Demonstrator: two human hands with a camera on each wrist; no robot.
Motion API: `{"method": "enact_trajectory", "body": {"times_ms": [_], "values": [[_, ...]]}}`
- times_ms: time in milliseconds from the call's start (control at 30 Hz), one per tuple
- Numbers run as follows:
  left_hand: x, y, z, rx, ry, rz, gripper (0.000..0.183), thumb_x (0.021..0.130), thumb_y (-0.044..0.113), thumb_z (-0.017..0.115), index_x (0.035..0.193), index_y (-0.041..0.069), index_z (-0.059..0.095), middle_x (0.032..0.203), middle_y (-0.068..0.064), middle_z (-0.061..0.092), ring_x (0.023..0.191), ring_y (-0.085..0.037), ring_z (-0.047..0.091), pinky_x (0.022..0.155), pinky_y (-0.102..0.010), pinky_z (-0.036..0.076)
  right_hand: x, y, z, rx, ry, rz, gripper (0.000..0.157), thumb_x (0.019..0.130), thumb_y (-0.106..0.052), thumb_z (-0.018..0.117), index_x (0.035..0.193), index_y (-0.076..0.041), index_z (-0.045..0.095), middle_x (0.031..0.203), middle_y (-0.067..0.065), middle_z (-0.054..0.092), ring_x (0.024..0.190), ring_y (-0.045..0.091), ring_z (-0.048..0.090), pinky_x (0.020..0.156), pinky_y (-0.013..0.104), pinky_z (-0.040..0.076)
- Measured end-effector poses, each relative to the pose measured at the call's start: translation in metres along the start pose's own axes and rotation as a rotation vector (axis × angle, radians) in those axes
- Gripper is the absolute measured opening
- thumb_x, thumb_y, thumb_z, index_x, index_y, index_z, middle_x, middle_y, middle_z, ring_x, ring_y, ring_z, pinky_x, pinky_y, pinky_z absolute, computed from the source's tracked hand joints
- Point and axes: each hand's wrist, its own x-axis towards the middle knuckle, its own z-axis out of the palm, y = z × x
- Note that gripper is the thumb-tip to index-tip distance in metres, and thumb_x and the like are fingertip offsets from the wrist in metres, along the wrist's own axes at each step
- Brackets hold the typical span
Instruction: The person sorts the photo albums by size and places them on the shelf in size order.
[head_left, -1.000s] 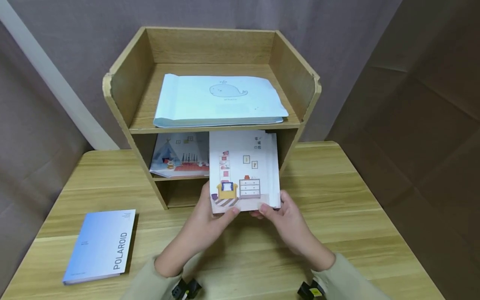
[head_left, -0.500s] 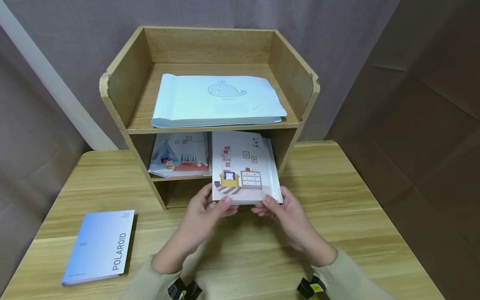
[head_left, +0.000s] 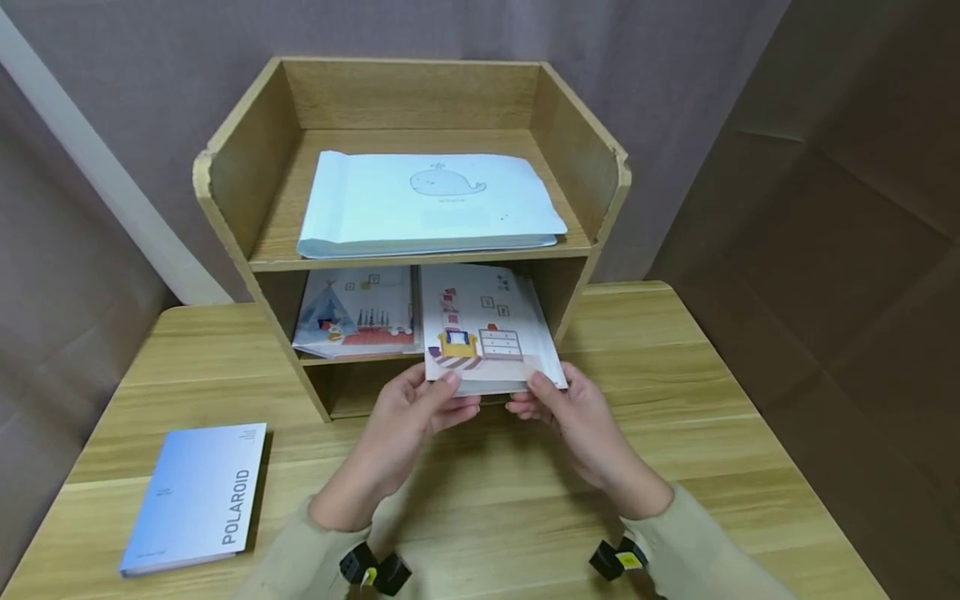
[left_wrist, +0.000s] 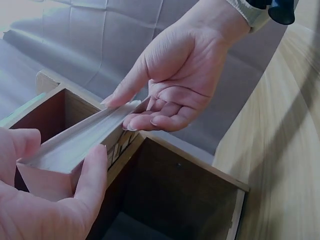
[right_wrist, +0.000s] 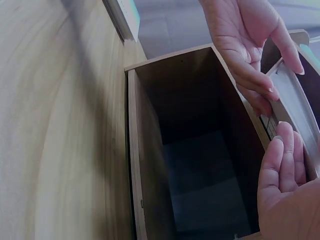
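Note:
Both hands hold a white book (head_left: 487,321) with a yellow armchair and a chest of drawers on its cover. My left hand (head_left: 401,425) grips its near left corner, thumb on top and fingers beneath. At the near right corner my right hand (head_left: 585,433) pinches it the same way. The book's far part is inside the middle compartment of a wooden shelf (head_left: 420,262); the near end sticks out, slightly tilted. To its left in that compartment lies a similar book (head_left: 356,321) with a blue tent. The left wrist view shows the held book's thick page edge (left_wrist: 85,132).
A pale blue book with a whale (head_left: 442,217) lies on the shelf's top level. On the wooden table (head_left: 712,467), left of the shelf, lies a blue "POLAROID" book (head_left: 197,496). Below the held book is the shelf's bottom compartment (right_wrist: 200,175). Grey curtains hang behind.
The held book has moved forward, deeper into the middle compartment, and its near end has dropped from steep to flatter. Both hands have gone forward with it. The other books stay put.

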Motion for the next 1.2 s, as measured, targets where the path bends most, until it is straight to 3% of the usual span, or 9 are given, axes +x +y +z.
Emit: {"method": "enact_trajectory", "body": {"times_ms": [367,700,867,1200], "values": [[0.012,0.0,0.001,-0.07,0.025,-0.034,0.042,0.095,0.021,0.064,0.125,-0.005,0.05,0.116,-0.023,0.06,0.098,-0.03,0.065,0.093,-0.04,0.051,0.01,0.0,0.001,0.017,0.063,-0.01,0.035,0.096,-0.023,0.061,0.114,0.007,0.054,0.091,0.013,0.071,0.081,0.02,0.07,0.081,0.038,0.056],[0.029,-0.001,-0.002,-0.183,0.036,-0.171,0.058,0.088,0.029,0.073,0.124,-0.009,0.047,0.121,-0.03,0.052,0.103,-0.032,0.062,0.094,-0.037,0.05,0.022,0.003,0.009,0.031,0.145,0.005,0.041,0.095,-0.029,0.062,0.113,0.007,0.053,0.092,0.012,0.071,0.085,0.022,0.07,0.086,0.042,0.054],[0.036,-0.001,-0.001,-0.149,0.061,-0.183,0.06,0.087,0.036,0.073,0.123,-0.006,0.05,0.113,-0.026,0.061,0.103,-0.035,0.063,0.091,-0.038,0.052,0.028,0.001,0.012,0.014,0.177,0.013,0.045,0.093,-0.034,0.064,0.112,0.006,0.055,0.095,0.018,0.07,0.083,0.023,0.069,0.084,0.041,0.055],[0.045,-0.01,0.005,-0.13,0.073,-0.192,0.069,0.085,0.05,0.07,0.119,-0.008,0.056,0.111,-0.021,0.063,0.103,-0.031,0.063,0.09,-0.039,0.053,0.036,0.002,0.019,-0.052,0.295,-0.004,0.054,0.09,-0.041,0.067,0.102,0.011,0.058,0.076,0.011,0.069,0.066,0.02,0.068,0.065,0.035,0.059]]}}
